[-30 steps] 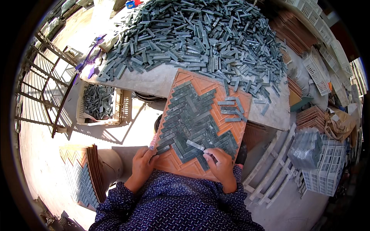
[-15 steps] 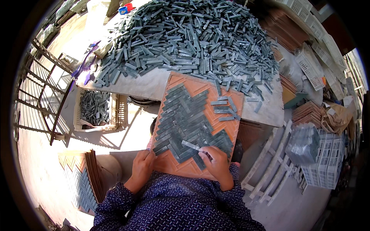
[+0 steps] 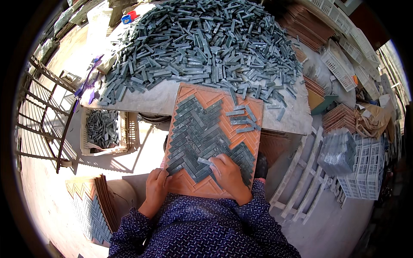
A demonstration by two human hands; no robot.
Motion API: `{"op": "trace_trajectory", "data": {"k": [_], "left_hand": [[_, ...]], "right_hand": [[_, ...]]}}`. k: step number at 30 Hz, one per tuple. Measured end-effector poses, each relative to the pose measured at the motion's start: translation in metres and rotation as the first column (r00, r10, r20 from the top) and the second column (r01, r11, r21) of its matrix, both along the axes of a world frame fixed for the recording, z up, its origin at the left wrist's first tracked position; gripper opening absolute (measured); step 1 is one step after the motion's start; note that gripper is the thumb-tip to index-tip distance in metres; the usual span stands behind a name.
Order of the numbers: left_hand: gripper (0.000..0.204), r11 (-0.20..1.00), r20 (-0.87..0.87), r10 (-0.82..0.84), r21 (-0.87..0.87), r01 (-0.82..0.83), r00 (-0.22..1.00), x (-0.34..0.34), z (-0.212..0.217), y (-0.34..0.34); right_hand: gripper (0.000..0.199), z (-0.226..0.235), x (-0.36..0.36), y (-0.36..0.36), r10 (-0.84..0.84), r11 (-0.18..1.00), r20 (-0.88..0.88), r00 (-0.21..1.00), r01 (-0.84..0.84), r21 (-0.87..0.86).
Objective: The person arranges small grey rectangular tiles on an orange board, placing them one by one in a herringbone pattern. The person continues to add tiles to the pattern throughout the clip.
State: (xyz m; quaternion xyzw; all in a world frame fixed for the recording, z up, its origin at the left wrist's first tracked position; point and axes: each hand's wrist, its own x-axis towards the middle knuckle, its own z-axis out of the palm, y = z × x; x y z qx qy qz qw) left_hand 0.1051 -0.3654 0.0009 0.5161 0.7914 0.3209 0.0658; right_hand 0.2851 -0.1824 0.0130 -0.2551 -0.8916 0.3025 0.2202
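Observation:
An orange grooved tray point(image 3: 183, 184) tilts up from my lap to the table edge. Dark green-grey stone strips point(image 3: 202, 133) fill much of it in a herringbone pattern, while several loose strips point(image 3: 243, 129) lie on its upper right part. My left hand point(image 3: 156, 187) is closed on the tray's lower left edge. Between the bent fingers of my right hand point(image 3: 230, 175) is one pale grey stone strip point(image 3: 204, 161), held just over the lower middle of the laid pattern. My palm hides part of the tray beneath it.
A large heap of stone strips point(image 3: 202, 43) covers the table point(image 3: 159, 96) ahead. At left stand a crate of strips point(image 3: 103, 129) and a stack of patterned trays point(image 3: 92, 206). A slatted pallet point(image 3: 297, 172) and white crates point(image 3: 363, 172) are at right.
My right hand has shifted slightly left and up over the pattern with the strip, its back now turned more toward the view. My left hand stays at the tray's edge. The whole view has shifted slightly.

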Motion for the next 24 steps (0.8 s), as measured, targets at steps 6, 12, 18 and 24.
{"op": "trace_trajectory", "data": {"k": [6, 12, 18, 24], "left_hand": [[0.02, 0.996, -0.051, 0.09, 0.031, -0.088, 0.995, 0.007, 0.035, 0.013], [0.017, 0.994, 0.16, -0.026, 0.109, 0.009, 0.987, 0.013, 0.033, 0.027], [0.01, 0.974, 0.193, -0.197, 0.15, 0.17, 0.961, 0.029, 0.036, 0.054], [0.01, 0.951, 0.058, -0.273, 0.168, 0.261, 0.96, 0.024, 0.055, 0.089]], "right_hand": [[0.026, -0.003, 0.003, 0.0, -0.029, 1.0, -0.018, 0.999, 0.029, -0.009], [0.021, 0.004, 0.019, 0.006, -0.189, 0.604, -0.058, 0.98, 0.069, -0.794], [0.016, 0.007, 0.018, 0.007, -0.145, 0.884, -0.087, 0.986, 0.089, -0.46], [0.019, 0.017, 0.025, 0.072, -0.266, 0.96, -0.099, 0.959, 0.273, 0.069]]}}
